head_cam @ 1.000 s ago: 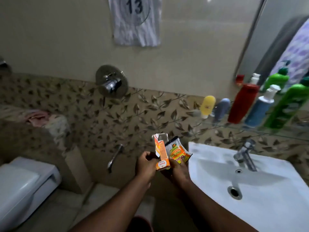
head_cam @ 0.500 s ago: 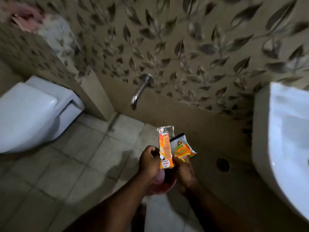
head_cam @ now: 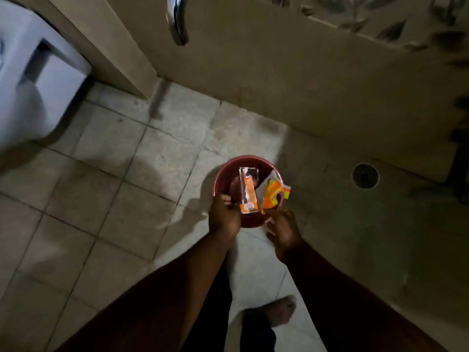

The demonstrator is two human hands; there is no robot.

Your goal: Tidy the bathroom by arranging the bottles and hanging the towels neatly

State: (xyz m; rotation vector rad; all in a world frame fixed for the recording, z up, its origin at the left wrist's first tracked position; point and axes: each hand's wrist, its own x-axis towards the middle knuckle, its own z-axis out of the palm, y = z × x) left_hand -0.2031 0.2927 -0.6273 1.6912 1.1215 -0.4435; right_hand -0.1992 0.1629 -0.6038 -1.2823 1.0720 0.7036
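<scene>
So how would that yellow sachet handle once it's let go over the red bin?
The sachet looks crumpled and torn open, so probably floppy and light. Pinched by the right hand above the bin, it would likely flutter rather than drop straight.

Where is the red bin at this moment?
In the head view, the red bin stands on the tiled floor just right of centre, below both hands and their packets, left of the round floor drain.

1. Orange carton (head_cam: 248,193): glossy printed card, foil-lined open top.
2. Orange sachet (head_cam: 272,195), beside the carton: shiny crinkled film.
3. Red bucket (head_cam: 223,174), below both: smooth plastic.
4. Floor tiles (head_cam: 109,158): matt, mottled.
5. Tap spout (head_cam: 177,21): polished metal.
</scene>
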